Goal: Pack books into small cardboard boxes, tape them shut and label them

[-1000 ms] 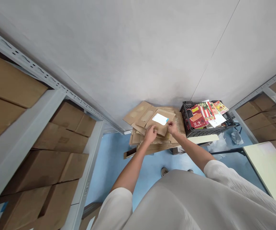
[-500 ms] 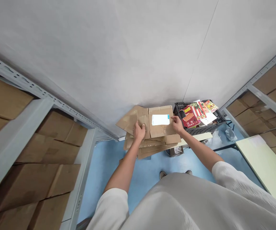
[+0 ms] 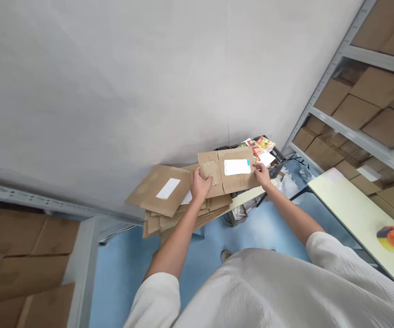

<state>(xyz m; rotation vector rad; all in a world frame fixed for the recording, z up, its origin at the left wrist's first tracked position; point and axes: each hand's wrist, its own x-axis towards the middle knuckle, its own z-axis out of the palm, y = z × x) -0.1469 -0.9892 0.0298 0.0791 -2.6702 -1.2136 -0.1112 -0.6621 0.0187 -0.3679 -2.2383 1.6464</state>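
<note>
Between my hands is a flattened cardboard box with a white label on its right panel. My left hand grips its left edge, thumb on top and fingers out of sight underneath. At the opposite edge, my right hand pinches the cardboard near the label. Below and to the left lies a pile of flattened cardboard; its top sheet carries a white label. The held box overlaps part of a black plastic crate filled with colourful printed booklets.
Shelves with cardboard boxes stand at the left and right. A pale table at right holds an orange and yellow tape dispenser. A plain wall rises behind the pile. Plastic bags lie on the blue floor.
My hands have lifted the labelled box off the pile and carried it right, partly over the crate. Another labelled cardboard sheet is now exposed on the pile. The view has turned right.
</note>
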